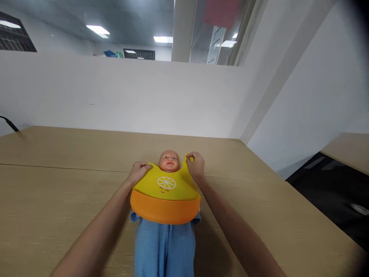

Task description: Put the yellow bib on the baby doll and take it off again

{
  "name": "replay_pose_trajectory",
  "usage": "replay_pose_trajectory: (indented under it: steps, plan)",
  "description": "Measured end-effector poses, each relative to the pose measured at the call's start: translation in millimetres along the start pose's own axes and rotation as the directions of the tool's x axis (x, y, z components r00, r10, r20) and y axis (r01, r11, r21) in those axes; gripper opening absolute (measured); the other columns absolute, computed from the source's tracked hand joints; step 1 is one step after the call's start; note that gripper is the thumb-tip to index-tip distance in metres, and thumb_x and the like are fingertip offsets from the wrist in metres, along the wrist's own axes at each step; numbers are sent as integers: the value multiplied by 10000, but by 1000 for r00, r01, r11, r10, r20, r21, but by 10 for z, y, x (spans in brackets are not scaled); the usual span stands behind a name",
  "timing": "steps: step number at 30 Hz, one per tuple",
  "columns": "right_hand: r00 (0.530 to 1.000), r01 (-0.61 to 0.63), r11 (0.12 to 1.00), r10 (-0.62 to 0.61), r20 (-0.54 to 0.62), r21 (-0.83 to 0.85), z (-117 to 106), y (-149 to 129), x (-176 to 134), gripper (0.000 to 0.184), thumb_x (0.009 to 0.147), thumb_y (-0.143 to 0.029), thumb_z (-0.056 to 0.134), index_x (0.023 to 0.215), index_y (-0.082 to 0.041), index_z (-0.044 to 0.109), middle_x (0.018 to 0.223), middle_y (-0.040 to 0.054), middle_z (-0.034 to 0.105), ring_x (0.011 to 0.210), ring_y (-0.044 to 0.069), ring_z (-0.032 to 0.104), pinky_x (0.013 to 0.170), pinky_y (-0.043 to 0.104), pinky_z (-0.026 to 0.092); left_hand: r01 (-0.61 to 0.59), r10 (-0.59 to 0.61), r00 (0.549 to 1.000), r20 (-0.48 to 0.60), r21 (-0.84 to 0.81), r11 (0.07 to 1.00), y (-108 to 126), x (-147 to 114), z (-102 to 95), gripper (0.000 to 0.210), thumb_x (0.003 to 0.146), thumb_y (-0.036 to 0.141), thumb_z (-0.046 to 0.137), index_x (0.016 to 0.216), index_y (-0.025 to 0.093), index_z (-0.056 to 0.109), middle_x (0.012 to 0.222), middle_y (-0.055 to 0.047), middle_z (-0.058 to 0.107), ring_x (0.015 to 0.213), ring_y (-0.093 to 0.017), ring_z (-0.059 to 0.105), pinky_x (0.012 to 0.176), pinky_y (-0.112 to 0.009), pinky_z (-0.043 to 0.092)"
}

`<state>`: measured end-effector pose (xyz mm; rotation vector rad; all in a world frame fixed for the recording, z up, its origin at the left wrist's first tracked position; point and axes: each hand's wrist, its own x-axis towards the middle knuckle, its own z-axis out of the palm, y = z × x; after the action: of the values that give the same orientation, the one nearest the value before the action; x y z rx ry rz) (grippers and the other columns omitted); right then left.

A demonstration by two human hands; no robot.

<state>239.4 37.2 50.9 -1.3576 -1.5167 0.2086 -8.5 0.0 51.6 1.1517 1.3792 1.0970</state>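
Observation:
A baby doll point(169, 160) in blue clothes point(164, 246) lies on its back on the wooden table. Over its chest spreads a yellow bib point(150, 184) with a citrus slice and a small smiling face printed on it; an orange catch pocket point(165, 209) runs along its lower edge. My left hand point(140, 171) pinches the bib's upper left corner beside the doll's head. On the other side, my right hand point(196, 164) grips the right neck strap, raised near the head. The doll's arms are mostly hidden under the bib.
The wooden table point(72, 200) meets a white wall point(129, 96) with a window above it. A black cable point(10, 124) lies at the far left. Past the table's right edge is a dark, glossy black surface point(331, 196).

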Motion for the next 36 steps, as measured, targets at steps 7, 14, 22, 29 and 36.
replay_pose_trajectory:
  steps: [7,14,22,29,36]
  plan:
    - [988,-120,992,122,94,-29,290,241,-59,145,672,-111,483,752,-202,564,871,73,637,875,218,577,846,365,444,110,-98,993,68,-203,973,-143,165,110,87,590,224,617,652,165,607,529,15,608,451,-136,543,423,-225,386]
    - [931,-340,937,324,167,76,421,412,-100,246,657,-227,576,902,-206,560,1027,80,631,934,220,585,801,338,470,164,-140,983,118,-231,959,-245,285,169,223,612,294,689,774,142,663,619,-18,669,527,-167,605,493,-254,461]
    - [769,-544,822,408,492,169,420,464,-104,92,638,-276,555,641,-184,563,545,-7,561,523,130,500,436,226,301,154,-128,980,150,-181,971,-320,285,146,290,631,289,704,884,152,665,693,-40,706,567,-190,648,503,-257,472]
    - [836,-464,862,349,424,205,454,411,-146,112,649,-248,606,750,-200,608,665,19,655,671,187,609,514,239,402,350,-250,922,296,-360,865,-321,310,188,294,659,282,713,906,135,653,779,-103,738,638,-248,691,598,-337,540]
    - [859,-402,857,232,457,321,492,454,-197,319,668,-223,598,981,-236,660,835,28,722,820,225,661,663,310,517,346,-221,923,315,-430,834,-359,277,154,264,637,218,691,880,125,647,735,-74,727,618,-225,686,611,-316,534]
